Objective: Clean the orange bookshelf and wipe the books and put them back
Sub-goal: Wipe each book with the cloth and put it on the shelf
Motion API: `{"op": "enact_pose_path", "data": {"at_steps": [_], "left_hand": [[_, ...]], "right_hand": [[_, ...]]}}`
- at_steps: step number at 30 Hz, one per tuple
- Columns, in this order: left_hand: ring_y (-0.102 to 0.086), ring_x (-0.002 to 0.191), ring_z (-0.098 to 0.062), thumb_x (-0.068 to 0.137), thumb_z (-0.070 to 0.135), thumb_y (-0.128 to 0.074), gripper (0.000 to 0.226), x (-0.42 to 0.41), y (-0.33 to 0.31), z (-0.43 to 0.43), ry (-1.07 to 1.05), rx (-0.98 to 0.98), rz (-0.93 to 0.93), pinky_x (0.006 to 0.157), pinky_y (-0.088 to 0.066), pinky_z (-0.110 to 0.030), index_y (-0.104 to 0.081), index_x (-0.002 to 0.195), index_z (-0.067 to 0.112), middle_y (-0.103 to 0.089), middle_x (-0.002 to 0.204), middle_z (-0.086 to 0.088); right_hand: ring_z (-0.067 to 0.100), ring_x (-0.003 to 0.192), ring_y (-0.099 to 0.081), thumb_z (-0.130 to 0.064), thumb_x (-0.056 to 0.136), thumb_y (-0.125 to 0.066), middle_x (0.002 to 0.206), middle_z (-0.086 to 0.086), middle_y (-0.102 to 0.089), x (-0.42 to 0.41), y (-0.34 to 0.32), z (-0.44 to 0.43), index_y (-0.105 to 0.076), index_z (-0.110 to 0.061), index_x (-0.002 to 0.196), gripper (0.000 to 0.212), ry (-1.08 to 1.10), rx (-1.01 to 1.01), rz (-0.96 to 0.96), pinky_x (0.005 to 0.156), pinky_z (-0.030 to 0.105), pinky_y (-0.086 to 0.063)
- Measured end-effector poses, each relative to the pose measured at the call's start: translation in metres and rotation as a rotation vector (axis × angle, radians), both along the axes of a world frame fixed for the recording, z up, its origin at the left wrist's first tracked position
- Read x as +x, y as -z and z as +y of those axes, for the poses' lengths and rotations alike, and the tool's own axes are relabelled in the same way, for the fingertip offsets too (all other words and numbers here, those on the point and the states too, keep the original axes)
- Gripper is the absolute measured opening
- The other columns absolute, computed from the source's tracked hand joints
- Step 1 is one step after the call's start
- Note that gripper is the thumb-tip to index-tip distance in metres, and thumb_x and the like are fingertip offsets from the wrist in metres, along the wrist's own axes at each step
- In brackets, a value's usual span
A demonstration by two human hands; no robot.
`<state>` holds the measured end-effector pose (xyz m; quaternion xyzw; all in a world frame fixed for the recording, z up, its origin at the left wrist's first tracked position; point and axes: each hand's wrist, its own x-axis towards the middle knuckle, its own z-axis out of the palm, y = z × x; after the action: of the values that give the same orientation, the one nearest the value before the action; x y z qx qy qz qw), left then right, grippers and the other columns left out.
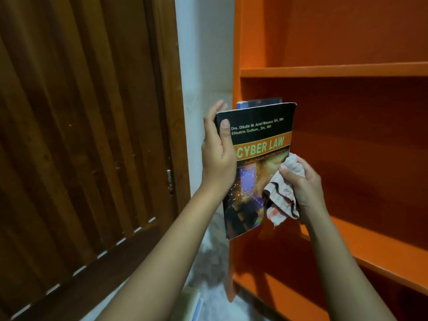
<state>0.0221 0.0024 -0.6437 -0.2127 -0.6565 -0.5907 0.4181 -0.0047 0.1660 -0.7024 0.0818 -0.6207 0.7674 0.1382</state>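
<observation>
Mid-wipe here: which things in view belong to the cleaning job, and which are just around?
Job: Cyber Law book in left hand; cloth in right hand; orange bookshelf; blue book behind.

Just around: wooden door; white wall; item on the floor, unclear.

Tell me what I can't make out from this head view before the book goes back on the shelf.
- Second book: only its top edge shows behind the Cyber Law book.
- Cover's lower right: hidden by the cloth in the right hand.
- Spine: covered by the left hand.
- Subtitle under the title: too blurred.
- Bookshelf: cut off at the right and top edges.
- Items on the floor: blurred, cut by the bottom edge.
</observation>
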Motion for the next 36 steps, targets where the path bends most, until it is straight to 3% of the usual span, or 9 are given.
{"op": "enact_pose_path", "data": {"at_steps": [3, 5, 7, 9, 13, 22, 28, 32, 36], "left_hand": [[-0.047, 0.127, -0.023, 0.102, 0.030, -0.028, 0.040, -0.034, 0.005, 0.012, -0.040, -0.092, -0.002, 0.093, -0.051, -0.041, -0.017, 0.140, 0.036, -0.034, 0.144, 0.004], [-0.004, 0.147, -0.021, 0.101, 0.031, -0.028, 0.050, -0.057, 0.013, 0.019, -0.076, -0.138, -0.060, 0.115, -0.018, -0.057, -0.002, 0.142, 0.046, -0.005, 0.157, 0.008], [0.020, 0.139, -0.001, 0.102, 0.021, -0.030, 0.059, -0.073, 0.023, 0.024, -0.138, -0.175, -0.095, 0.117, 0.013, -0.042, 0.010, 0.143, 0.034, 0.009, 0.158, 0.004], [0.025, 0.138, 0.000, 0.101, 0.017, -0.032, 0.064, -0.083, 0.032, 0.030, -0.180, -0.243, -0.071, 0.113, 0.019, -0.032, 0.016, 0.142, 0.028, 0.016, 0.157, 0.003], [0.019, 0.144, -0.009, 0.100, 0.012, -0.037, 0.068, -0.097, 0.041, 0.035, -0.234, -0.302, -0.012, 0.116, 0.014, -0.029, 0.015, 0.143, 0.022, 0.016, 0.157, 0.000], [0.001, 0.146, -0.014, 0.097, 0.016, -0.040, 0.065, -0.105, 0.051, 0.035, -0.298, -0.293, 0.044, 0.113, -0.024, -0.058, 0.000, 0.149, 0.020, 0.006, 0.158, -0.004], [-0.004, 0.145, -0.013, 0.097, 0.013, -0.042, 0.065, -0.100, 0.051, 0.035, -0.261, -0.251, 0.010, 0.114, -0.031, -0.045, -0.004, 0.150, 0.022, 0.001, 0.157, -0.004], [-0.013, 0.145, -0.020, 0.096, 0.016, -0.041, 0.067, -0.097, 0.048, 0.033, -0.260, -0.255, 0.007, 0.108, -0.038, -0.047, -0.002, 0.149, 0.031, -0.003, 0.156, -0.002], [-0.014, 0.145, -0.020, 0.097, 0.018, -0.040, 0.067, -0.094, 0.047, 0.032, -0.255, -0.250, -0.003, 0.107, -0.040, -0.048, 0.000, 0.148, 0.034, -0.006, 0.154, -0.004]], "right_hand": [[0.023, 0.074, -0.067, -0.009, 0.088, -0.062, 0.086, 0.008, -0.069, -0.027, -0.002, 0.007, -0.061, -0.014, 0.099, 0.012, 0.109, -0.046, -0.043, 0.069, 0.039, -0.055], [0.027, 0.079, -0.067, -0.005, 0.087, -0.061, 0.092, 0.011, -0.069, -0.045, 0.000, 0.008, -0.058, -0.016, 0.105, 0.021, 0.164, -0.119, -0.082, 0.073, 0.039, -0.054], [0.025, 0.074, -0.064, -0.002, 0.087, -0.058, 0.087, 0.009, -0.067, -0.060, 0.009, 0.007, -0.055, -0.021, 0.109, 0.029, 0.189, -0.161, -0.154, 0.066, 0.033, -0.051], [0.021, 0.069, -0.061, -0.012, 0.089, -0.060, 0.082, 0.006, -0.065, -0.074, 0.017, 0.006, -0.057, -0.017, 0.107, 0.019, 0.196, -0.133, -0.258, 0.057, 0.028, -0.048], [0.019, 0.084, -0.056, -0.019, 0.094, -0.054, 0.085, -0.003, -0.057, -0.103, 0.022, 0.005, -0.054, -0.023, 0.104, 0.011, 0.187, -0.046, -0.176, 0.055, 0.019, -0.047], [0.006, 0.094, -0.058, -0.015, 0.092, -0.059, 0.115, -0.004, -0.059, -0.119, 0.032, 0.009, -0.053, -0.014, 0.130, 0.039, 0.196, 0.048, -0.015, 0.065, 0.002, -0.047], [-0.004, 0.098, -0.060, -0.004, 0.091, -0.058, 0.123, -0.002, -0.059, -0.114, 0.045, 0.007, -0.056, -0.010, 0.125, 0.035, 0.167, 0.019, 0.031, 0.082, 0.011, -0.050], [0.018, 0.113, -0.060, 0.001, 0.091, -0.054, 0.125, 0.004, -0.061, -0.109, 0.052, 0.011, -0.057, -0.008, 0.126, 0.037, 0.190, -0.064, -0.022, 0.096, 0.028, -0.049], [0.010, 0.094, -0.066, 0.002, 0.093, -0.049, 0.121, 0.008, -0.062, -0.104, 0.048, 0.015, -0.058, -0.004, 0.124, 0.033, 0.202, -0.220, -0.058, 0.078, 0.016, -0.053]]}}
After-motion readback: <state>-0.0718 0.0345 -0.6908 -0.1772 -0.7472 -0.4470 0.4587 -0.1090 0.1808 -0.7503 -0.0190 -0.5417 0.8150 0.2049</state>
